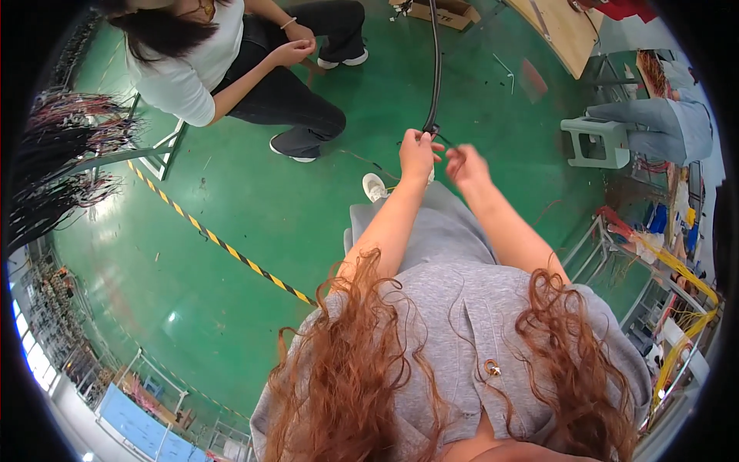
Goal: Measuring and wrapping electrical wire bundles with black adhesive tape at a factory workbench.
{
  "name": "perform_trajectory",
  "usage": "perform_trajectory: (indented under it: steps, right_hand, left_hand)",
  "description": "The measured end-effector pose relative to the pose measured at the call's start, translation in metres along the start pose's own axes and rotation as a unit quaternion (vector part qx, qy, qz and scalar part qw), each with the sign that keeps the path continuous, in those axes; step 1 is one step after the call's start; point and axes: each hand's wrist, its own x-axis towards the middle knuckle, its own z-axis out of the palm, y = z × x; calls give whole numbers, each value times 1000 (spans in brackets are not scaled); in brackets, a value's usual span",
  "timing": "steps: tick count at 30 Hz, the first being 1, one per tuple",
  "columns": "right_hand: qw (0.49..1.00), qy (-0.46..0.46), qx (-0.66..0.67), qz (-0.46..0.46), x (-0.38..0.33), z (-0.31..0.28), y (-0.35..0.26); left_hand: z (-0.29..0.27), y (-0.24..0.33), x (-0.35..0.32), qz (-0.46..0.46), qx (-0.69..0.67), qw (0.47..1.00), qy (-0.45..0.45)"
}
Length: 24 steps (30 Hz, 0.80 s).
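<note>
A long black cable bundle (436, 69) comes down from the top edge of the view and ends up at my hands. My left hand (418, 156) is closed round its lower part, thumb and fingertips pressed together. Just to the right, my right hand (468, 166) has its fingers curled in a pinch, slightly blurred. A thin dark strip (448, 139) runs from the bundle toward those fingers; whether it is tape or a tie, I cannot tell.
A person in a white top (181, 73) sits at the upper left. Hanging wire bundles (77, 123) fill the left rim. Yellow-black floor tape (223, 242) crosses the green floor. On the right are a pale stool (596, 138), a wooden board (550, 31) and racks with yellow wires (677, 266).
</note>
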Motion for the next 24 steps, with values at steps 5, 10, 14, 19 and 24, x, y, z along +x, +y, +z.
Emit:
perform_trajectory:
  steps: [5, 10, 14, 19, 24]
  right_hand:
    - [905, -145, 127, 380, 3, -17, 32]
    - [821, -212, -522, 95, -15, -1, -67]
    - [810, -388, -432, -83, 18, 46, -79]
    - [691, -523, -492, 80, 6, 77, -83]
    - [751, -449, -483, 34, -27, 63, -94]
  left_hand:
    - [-6, 14, -1, -98, -101, 989, -45]
    - [-51, 42, 5, -155, -87, 981, -82]
    - [-52, 67, -10, -172, -112, 962, -177]
    - [-56, 92, -25, -141, -41, 969, -199]
    - [-53, 75, -32, 77, 107, 983, -127]
